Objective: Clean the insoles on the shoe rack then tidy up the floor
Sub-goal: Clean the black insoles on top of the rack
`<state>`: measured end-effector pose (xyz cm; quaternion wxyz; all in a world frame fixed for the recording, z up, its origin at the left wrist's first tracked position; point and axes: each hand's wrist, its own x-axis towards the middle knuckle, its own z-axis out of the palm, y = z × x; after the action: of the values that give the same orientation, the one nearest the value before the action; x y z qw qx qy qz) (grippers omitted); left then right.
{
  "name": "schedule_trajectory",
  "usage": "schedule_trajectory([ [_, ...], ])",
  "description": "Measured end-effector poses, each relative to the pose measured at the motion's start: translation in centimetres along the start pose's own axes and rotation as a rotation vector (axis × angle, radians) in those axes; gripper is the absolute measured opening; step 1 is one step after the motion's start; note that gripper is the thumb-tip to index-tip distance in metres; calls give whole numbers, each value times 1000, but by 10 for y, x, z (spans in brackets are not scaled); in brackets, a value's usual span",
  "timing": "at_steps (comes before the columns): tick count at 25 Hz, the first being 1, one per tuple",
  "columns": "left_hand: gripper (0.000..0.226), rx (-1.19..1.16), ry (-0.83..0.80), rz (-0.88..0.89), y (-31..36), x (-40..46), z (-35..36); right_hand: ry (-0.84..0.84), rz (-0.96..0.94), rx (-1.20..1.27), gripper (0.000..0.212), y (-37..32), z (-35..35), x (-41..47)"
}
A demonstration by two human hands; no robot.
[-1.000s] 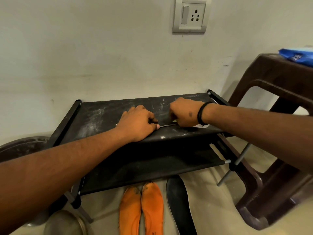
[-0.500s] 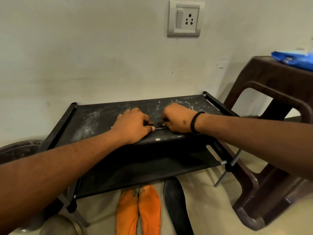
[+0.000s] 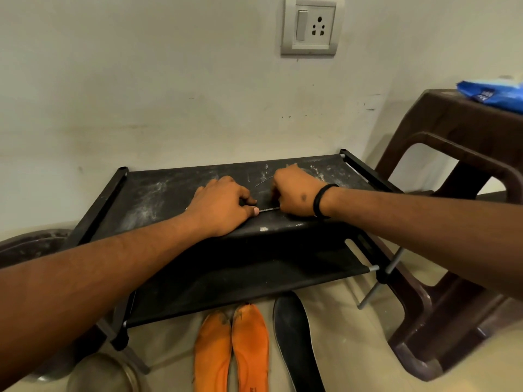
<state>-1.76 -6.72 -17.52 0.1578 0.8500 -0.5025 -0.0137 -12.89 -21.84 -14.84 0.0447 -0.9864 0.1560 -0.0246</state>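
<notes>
A black shoe rack (image 3: 158,193) with a dusty top shelf stands against the wall. On that shelf lies a black insole (image 3: 264,195), hard to tell from the dark fabric; its thin near edge shows between my hands. My left hand (image 3: 223,207) grips the insole's left part, thumb on the edge. My right hand (image 3: 297,195), with a black band at the wrist, curls its fingers on the right part. On the floor in front lie two orange insoles (image 3: 230,349) side by side and another black insole (image 3: 294,335).
A brown plastic stool (image 3: 458,171) stands close on the right with a blue packet (image 3: 495,97) on top. A metal pot (image 3: 102,374) and a dark round vessel (image 3: 28,244) sit at the left. A wall socket (image 3: 310,26) is above the rack.
Both hands stay on the insole at the front of the top shelf, drawn slightly closer together. The view has tilted a little, so the rack sits lower in frame.
</notes>
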Motion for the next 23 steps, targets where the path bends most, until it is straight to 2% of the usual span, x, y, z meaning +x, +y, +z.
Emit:
schedule_trajectory([
  [2, 14, 3, 6, 5, 0, 0, 0, -7, -44, 11, 22, 1, -1, -3],
  [4, 14, -3, 11, 9, 2, 1, 0, 6, -50, -12, 21, 5, -1, 0],
  [7, 31, -11, 8, -1, 1, 2, 1, 68, 45, -87, 16, 11, 1, 13],
  [10, 31, -21, 19, -7, 1, 2, 1, 82, 99, 9, 15, 10, -2, 20],
  [13, 27, 1, 24, 0, 0, 2, 2, 13, 5, 81, 13, -6, -2, 13],
  [16, 25, -6, 21, 14, 2, 3, 1, 0, -86, -58, 14, -15, 4, 13],
  [19, 25, -25, 30, 4, 3, 3, 0, 58, 52, -143, 12, 3, 2, 31],
  [21, 26, -32, 37, -2, 3, 3, 0, 99, 161, -58, 12, 11, 0, 42],
  [23, 25, -35, 40, -5, 1, 3, 2, 91, 160, 75, 8, 5, 0, 44],
])
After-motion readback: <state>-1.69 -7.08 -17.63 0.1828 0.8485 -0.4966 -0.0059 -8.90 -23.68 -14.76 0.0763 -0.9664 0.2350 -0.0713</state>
